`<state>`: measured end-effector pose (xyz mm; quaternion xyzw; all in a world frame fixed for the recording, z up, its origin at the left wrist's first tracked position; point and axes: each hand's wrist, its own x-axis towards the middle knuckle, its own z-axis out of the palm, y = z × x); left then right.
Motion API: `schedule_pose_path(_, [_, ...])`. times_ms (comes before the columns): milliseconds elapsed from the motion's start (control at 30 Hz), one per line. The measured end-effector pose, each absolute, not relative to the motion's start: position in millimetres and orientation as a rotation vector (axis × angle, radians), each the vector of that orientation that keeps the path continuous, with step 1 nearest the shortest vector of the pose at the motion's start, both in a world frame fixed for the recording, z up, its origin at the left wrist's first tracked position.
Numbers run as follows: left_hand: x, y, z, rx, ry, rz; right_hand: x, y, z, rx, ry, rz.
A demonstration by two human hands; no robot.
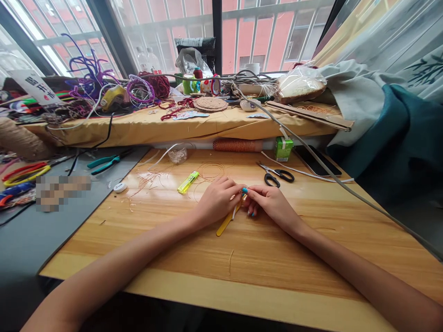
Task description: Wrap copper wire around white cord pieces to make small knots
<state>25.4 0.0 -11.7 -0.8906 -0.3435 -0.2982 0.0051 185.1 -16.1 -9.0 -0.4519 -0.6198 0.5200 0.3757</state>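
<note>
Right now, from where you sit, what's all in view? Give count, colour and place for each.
Table: 1, brown, centre
Strip: 1, yellow, middle of the table
Lighter: 1, yellow-green, left of centre
Scissors: 1 pair, black-handled, right of centre
Phone: 1, black, table's back right
Box: 1, green, beside the phone
Container: 1, clear, table's back left
Lid: 1, white, table's left edge
Pliers: 1 pair, teal-handled, left
Roll: 1, orange, below the ledge
Mat: 1, tan, on the ledge
Other ledge clutter: mixed colours, too tangled to count
Left hand: 1, bare, at the strip's upper end
Right hand: 1, blue-nailed, fingertips at the left hand's
</note>
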Motion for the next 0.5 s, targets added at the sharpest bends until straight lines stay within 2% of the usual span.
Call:
schedule_pose_path(167, [25.3, -3.1, -12.0, -2.743, -1.027, -0.874, 185.4, -14.3, -8.7, -1.123, -1.513, 1.363])
schedule_pose_path(500, [22.9, 5.5, -16.7, -2.885, -0.964, -1.059, 186.0, -14.5, -6.3, -1.094, -1.418, 1.389])
